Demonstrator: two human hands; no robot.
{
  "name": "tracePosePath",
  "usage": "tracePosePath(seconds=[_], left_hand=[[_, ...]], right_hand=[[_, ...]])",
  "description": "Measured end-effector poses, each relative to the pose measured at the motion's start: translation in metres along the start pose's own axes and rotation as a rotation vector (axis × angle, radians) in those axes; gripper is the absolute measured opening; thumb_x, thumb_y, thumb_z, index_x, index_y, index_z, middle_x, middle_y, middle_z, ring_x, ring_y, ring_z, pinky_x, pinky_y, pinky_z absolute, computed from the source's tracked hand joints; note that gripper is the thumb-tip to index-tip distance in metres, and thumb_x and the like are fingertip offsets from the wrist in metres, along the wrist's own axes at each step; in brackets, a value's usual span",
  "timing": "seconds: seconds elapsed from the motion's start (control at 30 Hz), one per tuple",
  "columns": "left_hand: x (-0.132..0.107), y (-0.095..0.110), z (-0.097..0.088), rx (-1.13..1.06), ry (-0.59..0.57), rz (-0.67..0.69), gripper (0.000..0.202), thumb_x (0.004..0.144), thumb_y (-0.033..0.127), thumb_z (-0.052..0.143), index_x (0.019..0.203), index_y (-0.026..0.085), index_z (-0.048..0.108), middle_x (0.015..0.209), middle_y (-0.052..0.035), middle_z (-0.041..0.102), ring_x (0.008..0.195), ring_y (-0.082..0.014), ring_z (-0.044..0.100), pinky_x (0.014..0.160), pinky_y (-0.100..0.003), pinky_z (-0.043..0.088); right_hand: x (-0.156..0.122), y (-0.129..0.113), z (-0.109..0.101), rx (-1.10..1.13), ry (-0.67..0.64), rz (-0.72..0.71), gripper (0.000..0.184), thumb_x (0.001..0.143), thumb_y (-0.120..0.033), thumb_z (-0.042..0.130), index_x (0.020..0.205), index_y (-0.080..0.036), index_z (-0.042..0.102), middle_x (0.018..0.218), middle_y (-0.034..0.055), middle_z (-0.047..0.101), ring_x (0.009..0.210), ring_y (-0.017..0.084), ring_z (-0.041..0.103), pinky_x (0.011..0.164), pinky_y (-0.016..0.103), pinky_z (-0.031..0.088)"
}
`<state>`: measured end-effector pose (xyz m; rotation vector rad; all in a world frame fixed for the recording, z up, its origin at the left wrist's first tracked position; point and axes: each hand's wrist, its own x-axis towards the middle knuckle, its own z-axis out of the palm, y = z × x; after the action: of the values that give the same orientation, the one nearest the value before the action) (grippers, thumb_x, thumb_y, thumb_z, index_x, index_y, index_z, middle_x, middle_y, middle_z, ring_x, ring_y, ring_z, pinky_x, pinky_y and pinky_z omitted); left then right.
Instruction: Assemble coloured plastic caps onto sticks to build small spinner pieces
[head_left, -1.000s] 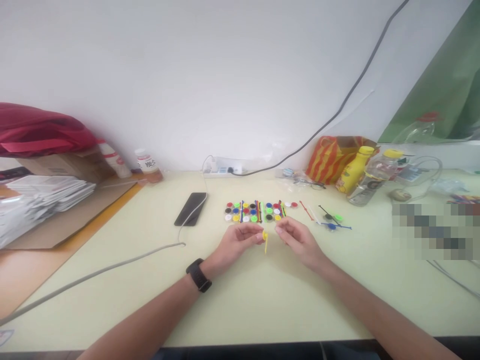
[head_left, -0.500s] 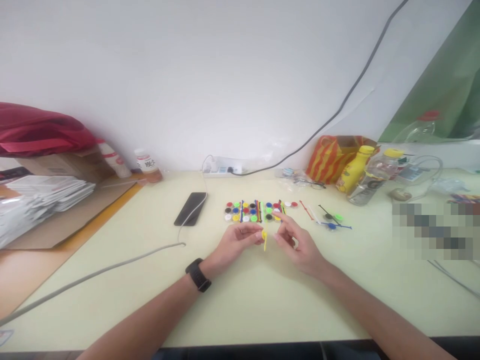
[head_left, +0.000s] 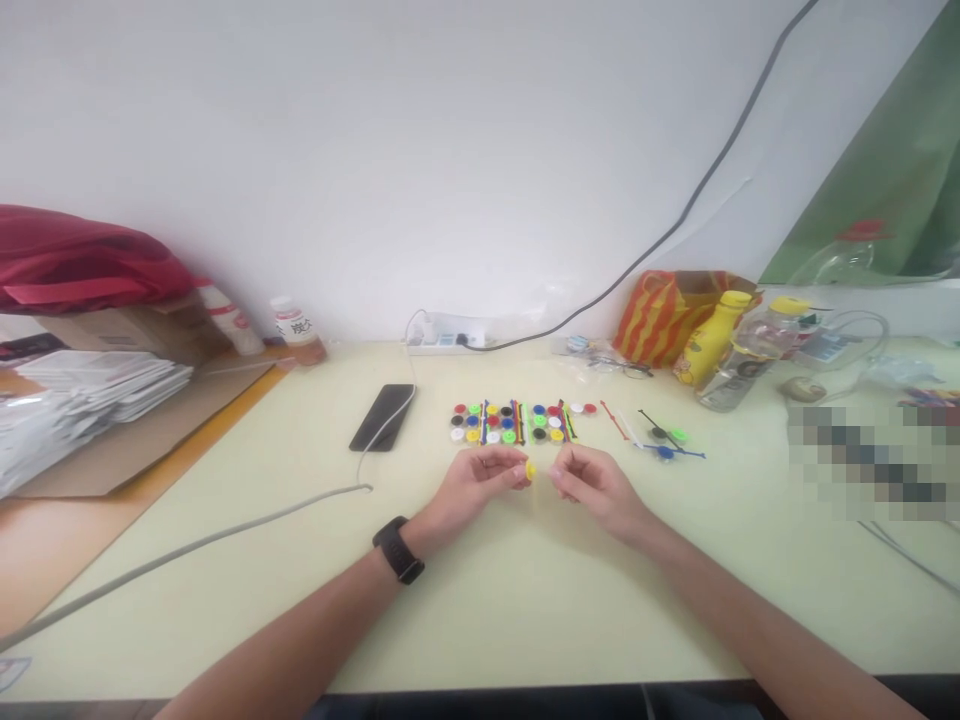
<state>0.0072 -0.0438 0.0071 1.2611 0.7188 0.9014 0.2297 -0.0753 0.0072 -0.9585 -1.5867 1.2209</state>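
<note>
My left hand (head_left: 480, 485) pinches a small round yellow piece (head_left: 531, 470) between thumb and forefinger, just above the table. Close on its right, my right hand (head_left: 596, 490) has its thumb and forefinger pressed together; whether anything is between them is too small to make out. Beyond both hands lie rows of small round coloured pieces (head_left: 507, 423), with bundles of thin coloured strips (head_left: 520, 422) between them. To the right are a loose red strip (head_left: 613, 420), a blue strip (head_left: 686, 454) and several more round pieces (head_left: 666, 453).
A black phone (head_left: 382, 417) lies to the left, with a grey cable (head_left: 225, 535) running across the table. A power strip (head_left: 442, 335) sits against the wall. Bottles (head_left: 739, 360) and a striped bag (head_left: 652, 320) stand at the back right; white packets (head_left: 112, 385) are stacked at left.
My right hand's raised forefinger has come down and closed against the thumb. The yellow strip that hung below the round piece now shows only as a faint blur.
</note>
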Motion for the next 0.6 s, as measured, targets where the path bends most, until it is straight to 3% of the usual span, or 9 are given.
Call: tracePosePath(seconds=[0.2,0.33,0.47,0.6], left_hand=[[-0.001,-0.001,0.002,0.041,-0.008,-0.018,0.037,0.079,0.038,0.087,0.107,0.016,0.075,0.103,-0.0096,0.076,0.096,-0.0228,0.073,0.092,-0.038,0.057],[-0.001,0.000,0.003,0.057,-0.016,-0.018,0.036,0.081,0.040,0.085,0.106,0.015,0.076,0.104,-0.0105,0.076,0.100,-0.0256,0.073,0.096,-0.041,0.057],[-0.003,0.002,0.003,0.098,-0.058,-0.011,0.037,0.086,0.042,0.079,0.112,0.016,0.076,0.117,-0.0133,0.075,0.110,-0.0285,0.072,0.098,-0.040,0.057],[-0.004,0.002,0.004,0.091,-0.125,-0.045,0.039,0.083,0.037,0.083,0.114,0.016,0.073,0.120,-0.0144,0.075,0.111,-0.0286,0.072,0.098,-0.039,0.056]], right_hand=[[0.000,0.005,0.012,0.013,0.053,-0.011,0.028,0.091,-0.045,0.072,0.094,-0.024,0.054,0.085,-0.0009,0.059,0.080,0.016,0.060,0.072,0.030,0.046],[0.000,0.008,0.014,-0.043,0.073,0.006,0.028,0.092,-0.044,0.070,0.102,-0.025,0.054,0.078,-0.0023,0.061,0.073,0.016,0.058,0.068,0.030,0.045],[0.000,0.011,0.016,-0.042,0.104,0.048,0.042,0.089,-0.045,0.074,0.118,-0.026,0.050,0.075,-0.0041,0.060,0.068,0.015,0.056,0.064,0.029,0.045],[0.002,0.012,0.016,-0.191,0.108,0.022,0.037,0.086,-0.046,0.075,0.113,-0.025,0.063,0.080,-0.0009,0.058,0.071,0.016,0.055,0.061,0.029,0.044]])
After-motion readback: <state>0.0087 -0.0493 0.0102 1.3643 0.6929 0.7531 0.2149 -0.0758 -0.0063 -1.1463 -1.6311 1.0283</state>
